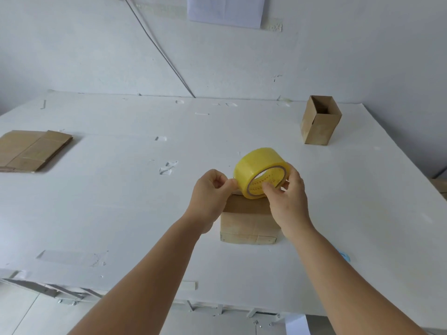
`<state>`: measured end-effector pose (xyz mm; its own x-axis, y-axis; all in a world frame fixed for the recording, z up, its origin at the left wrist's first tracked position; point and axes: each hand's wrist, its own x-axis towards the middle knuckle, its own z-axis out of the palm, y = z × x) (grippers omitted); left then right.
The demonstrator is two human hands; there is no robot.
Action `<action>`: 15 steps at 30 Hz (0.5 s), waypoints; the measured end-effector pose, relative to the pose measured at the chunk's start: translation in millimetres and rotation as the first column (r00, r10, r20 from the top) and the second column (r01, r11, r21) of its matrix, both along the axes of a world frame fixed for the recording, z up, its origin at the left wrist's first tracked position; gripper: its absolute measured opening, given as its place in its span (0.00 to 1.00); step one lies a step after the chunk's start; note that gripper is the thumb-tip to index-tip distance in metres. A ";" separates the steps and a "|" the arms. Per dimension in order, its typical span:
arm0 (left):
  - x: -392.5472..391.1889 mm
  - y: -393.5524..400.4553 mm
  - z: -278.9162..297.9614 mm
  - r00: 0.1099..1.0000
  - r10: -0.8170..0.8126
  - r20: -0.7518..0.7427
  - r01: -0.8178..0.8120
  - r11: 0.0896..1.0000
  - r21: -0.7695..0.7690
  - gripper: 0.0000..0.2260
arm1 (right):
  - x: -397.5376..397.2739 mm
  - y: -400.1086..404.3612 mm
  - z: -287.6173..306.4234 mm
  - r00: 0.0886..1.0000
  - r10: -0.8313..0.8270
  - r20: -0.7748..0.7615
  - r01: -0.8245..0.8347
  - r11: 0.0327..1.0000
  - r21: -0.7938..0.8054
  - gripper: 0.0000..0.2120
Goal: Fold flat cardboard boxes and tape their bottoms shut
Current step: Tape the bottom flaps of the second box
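A yellow tape roll (256, 165) is held just above a small folded cardboard box (246, 221) that stands on the white table (121, 213). My right hand (287, 201) grips the roll, thumb in its core and fingers over its rim. My left hand (212, 194) pinches at the roll's left edge with thumb and forefinger, where the tape end seems to be. Both hands hide the box's top face in part.
A stack of flat cardboard boxes (31, 149) lies at the table's left edge. An assembled open box (319, 120) stands upright at the back right. Tape scraps dot the tabletop. A wall with a cable (157, 47) and a paper sheet (225, 10) rises behind.
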<state>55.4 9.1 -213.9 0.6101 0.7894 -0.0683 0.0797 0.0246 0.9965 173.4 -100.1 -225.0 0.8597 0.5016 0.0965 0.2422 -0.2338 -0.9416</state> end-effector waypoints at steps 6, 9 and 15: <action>-0.5 6.5 -1.4 0.998 -0.006 0.062 0.017 0.983 -0.181 0.08 | 6.8 -3.8 1.7 0.997 0.079 -0.022 -0.077 0.993 0.088 0.22; -0.5 10.4 0.2 0.998 -0.028 0.059 0.040 0.976 -0.215 0.12 | 10.3 -3.3 0.5 0.987 0.160 -0.018 -0.158 0.983 0.096 0.22; -4.8 22.8 9.1 0.988 -0.129 -0.084 0.118 0.984 -0.132 0.11 | 13.3 -8.2 -9.3 0.988 0.111 0.109 -0.114 0.993 0.024 0.21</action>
<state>50.6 31.9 -204.8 0.6889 0.6900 -0.2223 0.1805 0.1337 0.9744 186.7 -108.3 -234.3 0.7819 0.5899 0.2015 0.3652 -0.1716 -0.9150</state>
